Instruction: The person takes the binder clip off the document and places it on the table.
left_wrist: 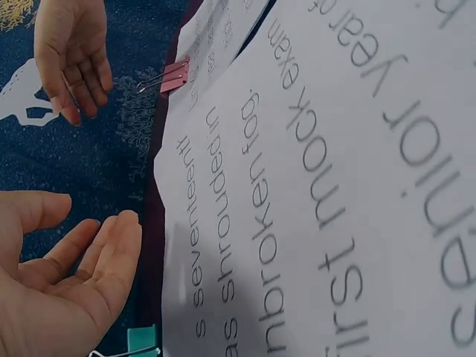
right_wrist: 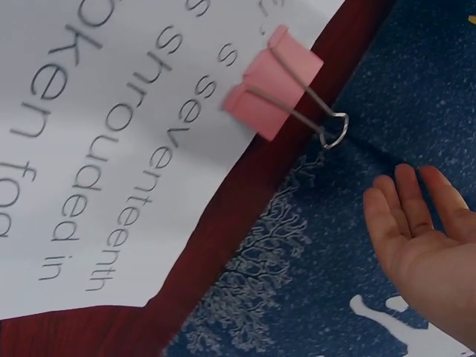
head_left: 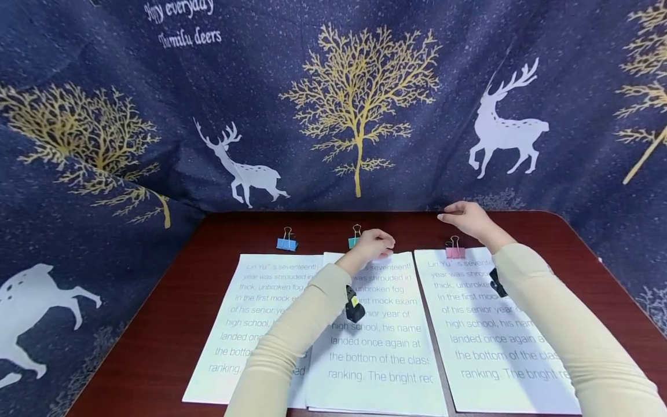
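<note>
Sleeves (head_left: 292, 347) foremost, your L grip (head_left: 373, 245) & R grip (head_left: 466, 220) hang loosely spread, pink clip (head_left: 455, 253) edging R stack (head_left: 495, 391), prob. to bind it.

In the head view, a dark blue curtain (head_left: 271, 87) bears white lettering (head_left: 190, 37) at 11 o'clock, a gold tree (head_left: 359, 124) at 12, a large deer (head_left: 505, 130) at 2, a smaller deer (head_left: 255, 175) at 10; the dark red tabletop (head_left: 156, 341) shows towards 8.

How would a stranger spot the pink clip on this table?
On the dark red table, three printed pages lie in a row. At the far edge of the rightmost page sits the pink clip, its color setting it apart from the blue clip and teal clip.
</note>
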Demonstrator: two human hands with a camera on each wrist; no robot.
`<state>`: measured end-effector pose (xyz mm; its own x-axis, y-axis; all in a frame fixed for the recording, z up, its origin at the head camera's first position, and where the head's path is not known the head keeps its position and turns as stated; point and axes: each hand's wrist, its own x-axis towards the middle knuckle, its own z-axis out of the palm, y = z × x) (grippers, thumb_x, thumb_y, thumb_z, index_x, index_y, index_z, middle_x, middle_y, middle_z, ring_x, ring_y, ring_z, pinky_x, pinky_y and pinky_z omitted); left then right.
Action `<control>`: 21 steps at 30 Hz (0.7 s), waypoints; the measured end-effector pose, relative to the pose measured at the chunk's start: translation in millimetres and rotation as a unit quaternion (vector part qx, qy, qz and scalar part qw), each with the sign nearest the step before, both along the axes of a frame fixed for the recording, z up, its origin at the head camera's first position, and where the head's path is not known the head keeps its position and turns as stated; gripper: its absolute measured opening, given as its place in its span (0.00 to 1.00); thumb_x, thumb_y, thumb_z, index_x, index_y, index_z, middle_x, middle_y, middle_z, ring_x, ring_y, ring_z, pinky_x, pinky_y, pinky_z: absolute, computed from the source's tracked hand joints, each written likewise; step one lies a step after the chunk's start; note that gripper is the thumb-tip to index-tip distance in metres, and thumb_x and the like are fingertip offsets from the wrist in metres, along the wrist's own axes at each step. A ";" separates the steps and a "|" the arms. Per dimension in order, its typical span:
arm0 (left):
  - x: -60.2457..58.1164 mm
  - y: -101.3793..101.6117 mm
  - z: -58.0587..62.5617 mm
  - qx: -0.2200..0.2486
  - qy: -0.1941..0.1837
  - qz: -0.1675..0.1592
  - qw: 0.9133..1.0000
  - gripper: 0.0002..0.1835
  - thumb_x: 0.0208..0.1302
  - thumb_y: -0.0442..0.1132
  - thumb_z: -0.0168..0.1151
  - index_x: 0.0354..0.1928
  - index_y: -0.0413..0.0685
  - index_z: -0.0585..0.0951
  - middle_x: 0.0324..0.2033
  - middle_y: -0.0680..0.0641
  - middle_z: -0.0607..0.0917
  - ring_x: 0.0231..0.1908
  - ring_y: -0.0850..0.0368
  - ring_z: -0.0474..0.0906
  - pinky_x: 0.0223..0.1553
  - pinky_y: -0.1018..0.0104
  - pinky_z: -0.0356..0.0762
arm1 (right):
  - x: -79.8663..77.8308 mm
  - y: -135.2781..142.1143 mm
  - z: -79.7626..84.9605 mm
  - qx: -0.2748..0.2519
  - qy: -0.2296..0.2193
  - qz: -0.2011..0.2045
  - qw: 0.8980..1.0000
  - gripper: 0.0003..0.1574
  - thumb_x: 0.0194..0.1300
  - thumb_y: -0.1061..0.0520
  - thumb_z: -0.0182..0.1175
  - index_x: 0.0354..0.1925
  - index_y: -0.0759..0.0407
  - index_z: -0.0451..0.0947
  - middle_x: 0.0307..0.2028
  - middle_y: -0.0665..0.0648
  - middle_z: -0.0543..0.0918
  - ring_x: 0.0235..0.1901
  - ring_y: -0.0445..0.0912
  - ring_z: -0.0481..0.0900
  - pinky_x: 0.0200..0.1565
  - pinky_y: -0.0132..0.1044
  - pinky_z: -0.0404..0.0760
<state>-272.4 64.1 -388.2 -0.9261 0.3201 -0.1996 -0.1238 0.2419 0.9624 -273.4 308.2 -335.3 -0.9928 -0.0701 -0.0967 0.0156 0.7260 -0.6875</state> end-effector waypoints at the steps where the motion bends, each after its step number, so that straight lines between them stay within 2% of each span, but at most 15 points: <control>1: 0.3 0.7 -0.3 -0.001 0.001 0.000 1.000 0.10 0.64 0.33 0.53 0.44 0.36 0.77 0.45 0.38 0.82 0.44 0.47 0.81 0.44 0.65 0.81 | -0.5 1.3 -0.7 0.000 -0.003 0.000 1.000 0.39 0.66 0.43 0.52 0.60 0.73 0.62 0.59 0.75 0.66 0.58 0.65 0.66 0.58 0.57 0.67; 8: -0.3 9.7 -2.2 0.011 -0.017 -0.012 1.000 0.11 0.65 0.34 0.53 0.46 0.37 0.77 0.48 0.38 0.80 0.45 0.47 0.81 0.46 0.64 0.80 | -1.8 13.5 -6.5 0.007 -0.014 -0.003 1.000 0.39 0.65 0.44 0.52 0.60 0.74 0.62 0.60 0.76 0.64 0.59 0.66 0.64 0.60 0.58 0.65; 13: 0.5 19.0 -2.5 0.016 -0.024 -0.010 1.000 0.10 0.63 0.34 0.55 0.45 0.39 0.78 0.45 0.41 0.82 0.43 0.49 0.82 0.44 0.65 0.81 | -0.7 24.4 -10.4 0.016 -0.036 0.002 0.999 0.40 0.66 0.43 0.51 0.61 0.73 0.61 0.61 0.76 0.63 0.61 0.67 0.60 0.61 0.60 0.61; 16: 1.9 23.3 -3.5 0.009 -0.027 -0.021 0.999 0.10 0.64 0.34 0.55 0.45 0.39 0.78 0.43 0.41 0.83 0.42 0.50 0.82 0.43 0.65 0.81 | -1.0 28.3 -13.6 0.018 -0.050 0.005 0.999 0.39 0.66 0.43 0.51 0.61 0.72 0.61 0.62 0.76 0.61 0.62 0.67 0.58 0.61 0.61 0.60; 21: 1.0 27.6 -9.0 0.014 -0.040 -0.042 0.998 0.10 0.65 0.34 0.53 0.45 0.38 0.78 0.43 0.39 0.83 0.43 0.48 0.82 0.44 0.63 0.81 | -1.8 29.8 -20.0 0.019 -0.059 0.011 0.998 0.39 0.65 0.41 0.51 0.60 0.71 0.63 0.58 0.75 0.67 0.57 0.66 0.66 0.58 0.58 0.67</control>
